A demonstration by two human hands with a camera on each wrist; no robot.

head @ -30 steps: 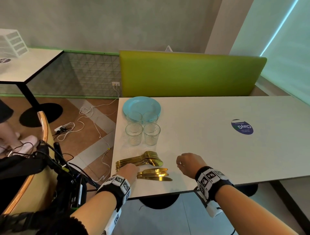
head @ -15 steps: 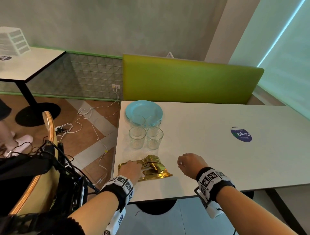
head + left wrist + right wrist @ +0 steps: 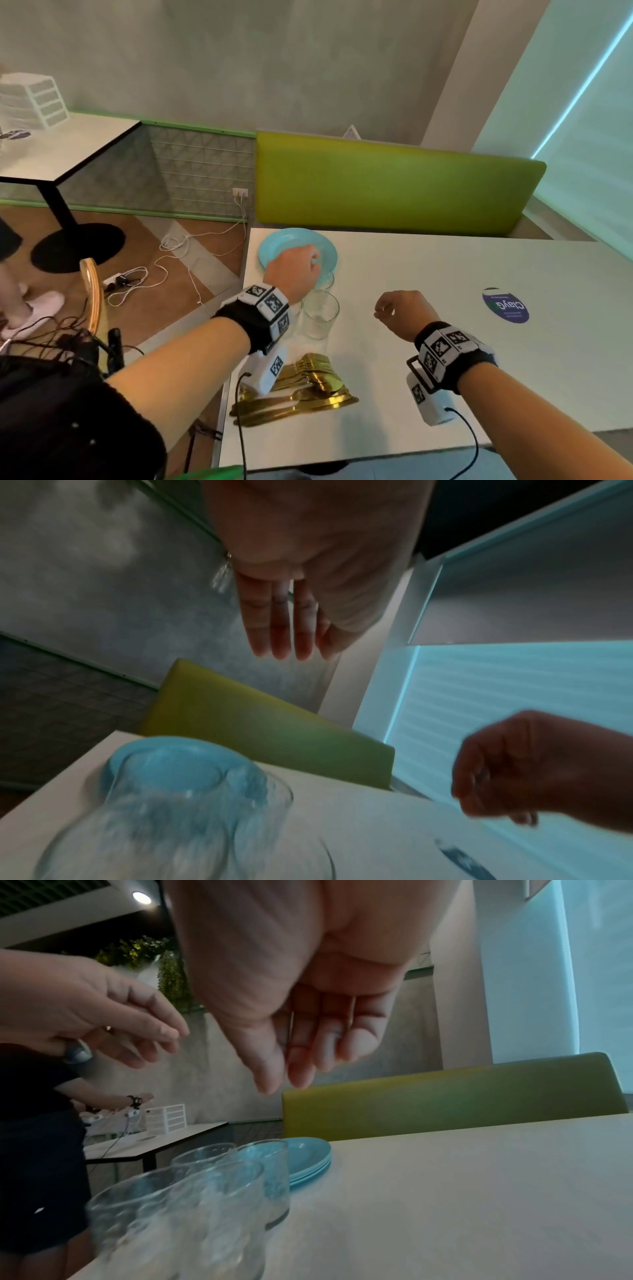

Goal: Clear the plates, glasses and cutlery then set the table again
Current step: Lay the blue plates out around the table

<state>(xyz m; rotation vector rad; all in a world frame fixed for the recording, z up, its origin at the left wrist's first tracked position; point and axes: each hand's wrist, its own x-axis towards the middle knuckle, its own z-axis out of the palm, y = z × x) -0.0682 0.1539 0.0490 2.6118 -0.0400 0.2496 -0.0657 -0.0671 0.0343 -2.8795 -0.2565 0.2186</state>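
A stack of light blue plates [image 3: 284, 241] [image 3: 310, 1156] sits at the far left of the white table [image 3: 445, 359]. Several clear glasses [image 3: 320, 313] [image 3: 219, 1185] stand just in front of it. A pile of gold cutlery [image 3: 308, 387] lies nearer me by the left edge. My left hand [image 3: 313, 257] [image 3: 284, 647] hovers over the back glasses and the plates' near rim, fingers straight, holding nothing. My right hand [image 3: 383, 311] [image 3: 291, 1074] hangs above the bare table to the right of the glasses, fingers relaxed and empty.
A green bench back [image 3: 394, 185] runs along the table's far side. A round purple sticker [image 3: 505, 306] marks the tabletop at right. A wooden chair [image 3: 90, 294] and cables [image 3: 164, 267] are on the floor at left, beside another white table [image 3: 61, 150].
My left hand has left the gold cutlery and moved forward and up, over the glasses and plates. My right hand has lifted off the table's front and moved forward.
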